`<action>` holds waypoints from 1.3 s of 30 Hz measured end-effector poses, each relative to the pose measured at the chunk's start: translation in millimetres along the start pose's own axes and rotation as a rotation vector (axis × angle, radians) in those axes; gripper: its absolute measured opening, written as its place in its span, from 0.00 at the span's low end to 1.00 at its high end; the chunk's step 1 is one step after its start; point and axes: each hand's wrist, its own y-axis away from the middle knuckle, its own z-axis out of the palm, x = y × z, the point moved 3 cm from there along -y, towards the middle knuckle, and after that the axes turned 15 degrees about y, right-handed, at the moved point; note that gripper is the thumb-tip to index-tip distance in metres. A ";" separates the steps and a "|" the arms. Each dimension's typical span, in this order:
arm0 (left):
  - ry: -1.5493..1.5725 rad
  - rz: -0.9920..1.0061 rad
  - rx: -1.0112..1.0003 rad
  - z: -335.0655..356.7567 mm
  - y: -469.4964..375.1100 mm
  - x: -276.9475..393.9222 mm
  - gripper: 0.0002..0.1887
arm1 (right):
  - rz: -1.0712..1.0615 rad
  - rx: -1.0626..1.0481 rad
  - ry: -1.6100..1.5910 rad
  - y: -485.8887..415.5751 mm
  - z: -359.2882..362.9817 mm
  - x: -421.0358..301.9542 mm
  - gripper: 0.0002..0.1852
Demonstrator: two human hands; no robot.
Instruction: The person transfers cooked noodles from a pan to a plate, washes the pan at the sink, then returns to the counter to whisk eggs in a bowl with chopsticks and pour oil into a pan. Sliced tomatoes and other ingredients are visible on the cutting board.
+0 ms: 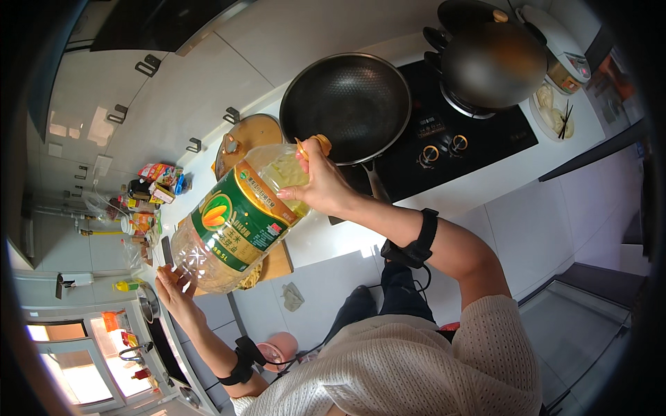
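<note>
A large clear plastic bottle of cooking oil [234, 218], with a green and gold label, is tilted between my two hands, its neck up and to the right by the wok. My right hand [325, 182] grips its neck end near the orange cap and handle. Around the bottle's base end lie the fingers of my left hand [179, 299]. Pale yellow oil shows near the neck. Just beyond my right hand, a black wok [346, 104] with a honeycomb-patterned inside sits on the hob [494, 151]; whether oil flows is hidden.
A dark domed pan [494, 65] stands on the far burner, beside a rice cooker [564, 47] and a plate of buns [554, 112] with chopsticks. Left of the wok is a glass lid [255, 138]. Behind the bottle lie a wooden board [276, 260] and noodles [252, 278].
</note>
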 end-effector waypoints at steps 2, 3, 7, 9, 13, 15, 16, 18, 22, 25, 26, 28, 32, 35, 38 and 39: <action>-0.010 0.016 -0.005 0.4 1.4 1.9 0.25 | -0.009 0.002 -0.015 0.3 -0.5 0.1 0.42; -0.008 0.013 -0.002 0.4 1.8 2.6 0.25 | -0.012 0.007 -0.021 0.5 -0.8 0.1 0.42; 0.000 0.029 0.004 2.1 4.2 6.6 0.25 | -0.014 -0.010 -0.027 0.6 -2.7 0.3 0.41; 0.005 0.034 0.005 2.5 5.6 8.3 0.25 | -0.014 -0.011 -0.029 0.6 -3.5 0.3 0.41; 0.008 0.027 0.006 2.5 7.0 9.9 0.25 | -0.023 0.005 -0.082 0.3 -4.4 0.2 0.41; 0.008 0.026 0.011 0.8 8.1 9.3 0.25 | -0.020 0.012 -0.077 0.7 -4.7 0.5 0.41; 0.007 0.027 0.016 0.5 8.9 9.2 0.25 | -0.010 -0.010 -0.076 1.0 -4.5 0.5 0.41; 0.006 0.034 0.021 -2.1 9.7 8.1 0.25 | -0.006 -0.040 -0.078 1.5 -3.1 0.1 0.41; 0.006 0.038 0.027 -5.9 10.4 3.3 0.25 | -0.017 -0.020 -0.072 1.9 -2.3 -2.0 0.41; 0.015 0.014 0.042 -10.4 12.6 -4.1 0.24 | -0.029 -0.012 -0.043 3.0 -2.5 -4.9 0.41; 0.021 0.019 0.036 -11.5 13.2 -7.4 0.24 | -0.031 -0.009 -0.038 3.5 -2.7 -6.2 0.40; 0.051 -0.042 0.072 -13.1 16.5 -20.3 0.24 | -0.042 -0.020 -0.020 4.1 -4.0 -9.5 0.41; 0.200 -0.177 0.107 -8.7 29.2 -56.0 0.25 | -0.131 -0.025 0.080 1.7 -10.0 -19.2 0.42; 0.306 -0.277 0.129 -3.7 39.7 -79.5 0.27 | -0.226 0.000 0.155 -1.7 -16.1 -27.4 0.41; 0.338 -0.305 0.117 -4.1 45.1 -91.8 0.28 | -0.283 0.013 0.203 -1.9 -17.9 -35.5 0.39; 0.348 -0.323 0.112 -4.6 45.8 -94.5 0.28 | -0.300 0.016 0.220 -1.5 -18.5 -38.4 0.39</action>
